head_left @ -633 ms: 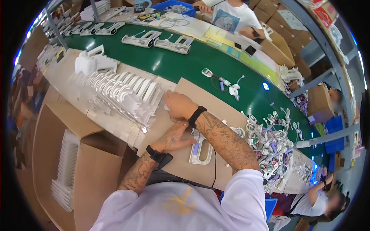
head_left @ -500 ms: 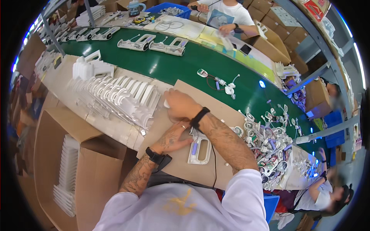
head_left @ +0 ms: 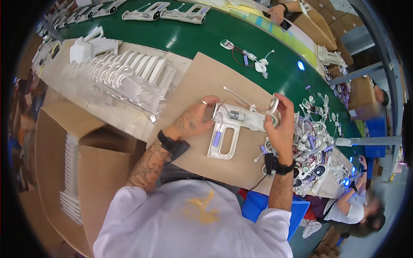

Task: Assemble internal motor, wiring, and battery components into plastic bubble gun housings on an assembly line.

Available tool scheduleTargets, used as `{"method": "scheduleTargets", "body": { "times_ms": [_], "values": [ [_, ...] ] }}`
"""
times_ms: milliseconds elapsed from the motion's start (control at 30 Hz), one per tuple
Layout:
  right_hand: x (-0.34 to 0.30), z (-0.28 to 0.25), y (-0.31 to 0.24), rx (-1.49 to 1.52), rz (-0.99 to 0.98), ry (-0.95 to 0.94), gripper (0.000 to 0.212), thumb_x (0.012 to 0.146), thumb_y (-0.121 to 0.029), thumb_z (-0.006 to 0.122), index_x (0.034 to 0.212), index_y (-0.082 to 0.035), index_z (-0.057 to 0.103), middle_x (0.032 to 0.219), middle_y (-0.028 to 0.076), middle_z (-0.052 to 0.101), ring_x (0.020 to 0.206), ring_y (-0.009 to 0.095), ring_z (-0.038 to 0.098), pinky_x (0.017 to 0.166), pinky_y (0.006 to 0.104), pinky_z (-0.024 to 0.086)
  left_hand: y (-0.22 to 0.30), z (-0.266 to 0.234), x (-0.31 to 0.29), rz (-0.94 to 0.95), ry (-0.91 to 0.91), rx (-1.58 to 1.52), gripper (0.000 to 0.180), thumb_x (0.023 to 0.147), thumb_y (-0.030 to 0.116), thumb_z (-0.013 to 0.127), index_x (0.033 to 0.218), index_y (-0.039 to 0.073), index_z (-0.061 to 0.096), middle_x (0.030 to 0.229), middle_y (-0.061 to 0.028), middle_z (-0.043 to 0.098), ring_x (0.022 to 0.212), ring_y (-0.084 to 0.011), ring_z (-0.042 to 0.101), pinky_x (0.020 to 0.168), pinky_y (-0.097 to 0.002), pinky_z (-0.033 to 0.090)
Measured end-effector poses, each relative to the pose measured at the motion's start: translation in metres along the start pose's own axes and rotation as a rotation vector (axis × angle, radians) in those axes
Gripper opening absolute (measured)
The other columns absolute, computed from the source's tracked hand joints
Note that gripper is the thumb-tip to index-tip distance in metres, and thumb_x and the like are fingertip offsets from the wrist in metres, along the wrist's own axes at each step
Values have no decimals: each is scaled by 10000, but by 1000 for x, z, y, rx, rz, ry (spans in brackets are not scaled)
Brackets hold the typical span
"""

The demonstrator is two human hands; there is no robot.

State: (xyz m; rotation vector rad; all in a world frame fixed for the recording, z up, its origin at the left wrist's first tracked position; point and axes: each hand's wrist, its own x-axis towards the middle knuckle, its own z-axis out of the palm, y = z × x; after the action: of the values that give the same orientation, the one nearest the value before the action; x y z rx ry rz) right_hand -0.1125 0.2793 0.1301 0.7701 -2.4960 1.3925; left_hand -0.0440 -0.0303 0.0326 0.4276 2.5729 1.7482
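Head view: the white housing with a looped handle lies open side up on the cardboard sheet, between both hands. The left hand has thumb and fingers closed about its left end, seemingly steadying it. The right hand pinches a round white piece beside the right end; whether its thumb also touches the housing is hard to tell. A silver cylinder and a purple cylinder sit inside, while a thin white stem lies outside the upper edge. The step looks like fitting wired parts into the shell; the next move calls for aligning the round piece without trapping wires.
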Motion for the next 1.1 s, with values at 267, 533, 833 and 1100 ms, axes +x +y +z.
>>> {"method": "scheduleTargets", "body": {
  "times_ms": [267, 533, 833, 1100],
  "values": [
    [-92, 8, 10, -65, 177, 114, 711, 858, 67, 704, 1552, -11, 575, 1510, 188, 626, 1336, 331, 671, 1155, 435, 553, 6, -44, -17, -4, -29, 149, 675, 908, 0, 789, 1549, 33, 581, 1536, -153, 663, 1472, -323, 616, 1289, -424, 451],
    [-90, 19, 30, 6, 368, 53, 674, 930, 68, 715, 1577, -16, 546, 1454, 213, 653, 1298, 347, 703, 1130, 440, 574, 50, -28, 49, 311, 8, 252, 305, 1003, 65, 781, 1305, 56, 739, 1422, -125, 705, 1409, -353, 624, 1201, -477, 495],
    [-68, 14, 44, 170, 418, -108, 691, 953, 110, 718, 1598, -34, 516, 1506, 235, 649, 1367, 371, 704, 1164, 454, 572, 13, 63, 119, 524, -213, 447, 237, 919, 178, 832, 1042, 104, 644, 1200, -105, 656, 1200, -378, 629, 1037, -507, 515],
    [-67, 17, 50, 201, 411, -140, 705, 956, 122, 710, 1611, -38, 504, 1511, 222, 648, 1399, 362, 691, 1196, 450, 556, -1, 71, 117, 574, -162, 309, 324, 875, 132, 828, 1101, 109, 597, 1215, -107, 642, 1182, -382, 636, 1047, -503, 517]
  ]
}}
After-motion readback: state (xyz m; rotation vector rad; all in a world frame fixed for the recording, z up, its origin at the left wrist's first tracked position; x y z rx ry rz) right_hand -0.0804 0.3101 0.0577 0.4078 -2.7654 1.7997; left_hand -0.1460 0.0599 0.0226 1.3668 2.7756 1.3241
